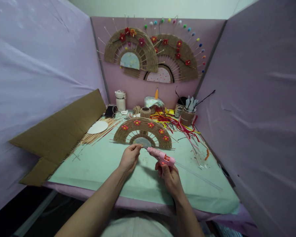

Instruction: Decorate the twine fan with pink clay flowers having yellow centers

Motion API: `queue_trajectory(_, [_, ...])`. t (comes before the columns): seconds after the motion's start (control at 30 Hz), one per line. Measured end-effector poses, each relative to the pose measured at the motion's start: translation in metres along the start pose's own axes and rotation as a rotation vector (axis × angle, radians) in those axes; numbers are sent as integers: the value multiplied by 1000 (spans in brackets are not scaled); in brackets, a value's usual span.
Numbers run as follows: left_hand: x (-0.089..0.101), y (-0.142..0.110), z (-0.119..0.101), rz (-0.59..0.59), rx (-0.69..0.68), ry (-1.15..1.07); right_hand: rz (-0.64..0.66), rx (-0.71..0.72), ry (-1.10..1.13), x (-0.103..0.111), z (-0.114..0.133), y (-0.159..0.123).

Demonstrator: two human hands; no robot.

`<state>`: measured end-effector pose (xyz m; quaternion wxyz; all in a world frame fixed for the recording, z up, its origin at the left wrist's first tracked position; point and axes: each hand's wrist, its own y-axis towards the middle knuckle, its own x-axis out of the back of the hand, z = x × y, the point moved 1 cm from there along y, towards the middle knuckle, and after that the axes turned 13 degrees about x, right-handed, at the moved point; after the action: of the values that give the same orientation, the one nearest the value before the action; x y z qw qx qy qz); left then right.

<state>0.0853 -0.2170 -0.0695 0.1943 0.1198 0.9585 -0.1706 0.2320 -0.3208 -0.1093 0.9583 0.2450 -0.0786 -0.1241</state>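
Observation:
My right hand grips a pink glue gun with a clear glue stick trailing out of its back. Its nozzle points left toward my left hand. That hand's fingers are pinched together right at the nozzle tip, on something too small to make out. Just behind both hands a jute-wrapped fan-shaped piece with red flowers lies on the pale green table.
A cardboard sheet leans at the left, with a white disc and a bundle of thin sticks beside it. Jars, twine, a holder of glue sticks and red-yellow strips lie at the back. Two finished fans hang on the wall.

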Motion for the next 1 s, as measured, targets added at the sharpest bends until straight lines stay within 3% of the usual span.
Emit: queue_trajectory(1.0, [-1, -1, 0, 0, 1, 10, 7, -17, -58, 0, 6, 1])
